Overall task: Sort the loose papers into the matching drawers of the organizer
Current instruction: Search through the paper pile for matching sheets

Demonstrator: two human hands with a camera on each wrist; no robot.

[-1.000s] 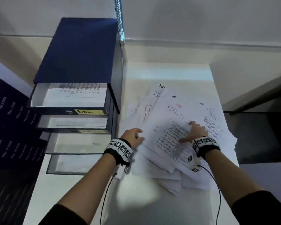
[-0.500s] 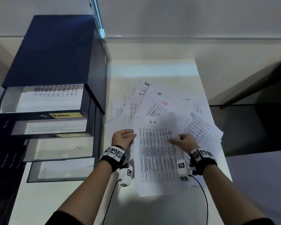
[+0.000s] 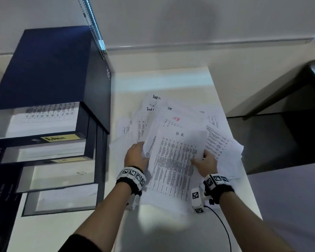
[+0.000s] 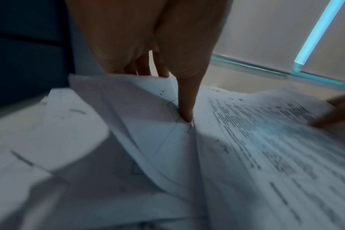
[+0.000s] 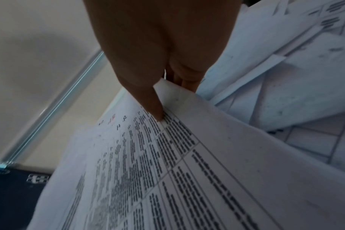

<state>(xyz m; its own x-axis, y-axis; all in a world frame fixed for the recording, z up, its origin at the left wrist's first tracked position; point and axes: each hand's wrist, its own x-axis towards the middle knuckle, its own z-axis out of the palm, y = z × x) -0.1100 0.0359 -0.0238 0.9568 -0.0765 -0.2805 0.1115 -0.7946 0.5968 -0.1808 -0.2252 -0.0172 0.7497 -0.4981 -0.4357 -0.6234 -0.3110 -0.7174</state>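
From the top centre of the frame the right hand point(image 5: 159, 46) reaches down, thumb pressed on a white printed sheet headed "H R" point(image 5: 167, 171), fingers tucked beneath its edge. The sheet slants across the lower half. More loose white papers point(image 5: 286, 77) fill the upper right; a dark blue organizer point(image 5: 14, 199) sits lower left.

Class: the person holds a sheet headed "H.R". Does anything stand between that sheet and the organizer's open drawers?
Nothing visible does. Both the left hand and right hand hold the H.R sheet; the organizer stands just left, its drawers pulled open.
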